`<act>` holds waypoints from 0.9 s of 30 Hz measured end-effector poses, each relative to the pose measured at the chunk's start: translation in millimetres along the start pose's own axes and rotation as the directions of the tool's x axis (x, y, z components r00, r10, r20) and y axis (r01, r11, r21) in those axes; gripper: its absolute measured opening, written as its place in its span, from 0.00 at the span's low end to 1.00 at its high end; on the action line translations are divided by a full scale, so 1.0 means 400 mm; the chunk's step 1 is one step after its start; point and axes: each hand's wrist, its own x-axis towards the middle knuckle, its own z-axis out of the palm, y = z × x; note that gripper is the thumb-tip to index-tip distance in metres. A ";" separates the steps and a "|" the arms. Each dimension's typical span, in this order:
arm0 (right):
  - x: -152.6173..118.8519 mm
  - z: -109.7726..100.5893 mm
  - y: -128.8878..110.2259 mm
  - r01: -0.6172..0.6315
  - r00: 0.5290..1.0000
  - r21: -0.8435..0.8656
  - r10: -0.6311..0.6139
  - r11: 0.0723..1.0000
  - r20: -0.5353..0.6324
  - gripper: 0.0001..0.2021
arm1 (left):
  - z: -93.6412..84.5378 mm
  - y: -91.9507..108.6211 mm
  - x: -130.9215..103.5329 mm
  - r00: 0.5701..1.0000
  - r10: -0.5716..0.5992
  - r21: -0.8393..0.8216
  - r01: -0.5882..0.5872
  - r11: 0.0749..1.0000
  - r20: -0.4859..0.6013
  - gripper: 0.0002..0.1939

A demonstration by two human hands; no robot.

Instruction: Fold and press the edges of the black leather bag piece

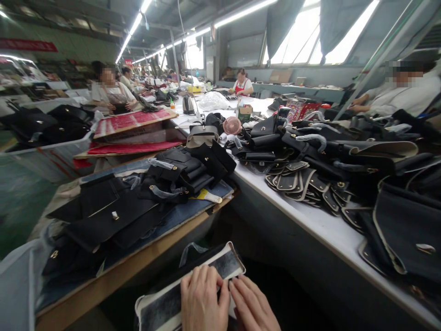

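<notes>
While we look down at our lap, here's the rundown:

Panel: one black bag panel (193, 287) with a pale edge, low at the frame bottom, face-down so the edge is reachable, we reckon.
Left hand (203, 299): flat on the panel, fingers together, pinning it.
Right hand (253, 305): just beside the left hand, fingertips pressing the same edge.
Side board (144, 257): stacked black bag pieces (138, 202), too many to count.
White table (324, 225): fanned flap pieces (303, 184); one pink fan (232, 125).
People: at least three seated farther off.
</notes>
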 end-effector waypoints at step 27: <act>-0.006 0.152 -0.137 0.263 0.963 -0.209 -0.270 0.942 -0.006 0.15 | -0.057 -0.266 -0.243 0.594 -0.480 -0.353 0.325 0.877 -0.646 0.12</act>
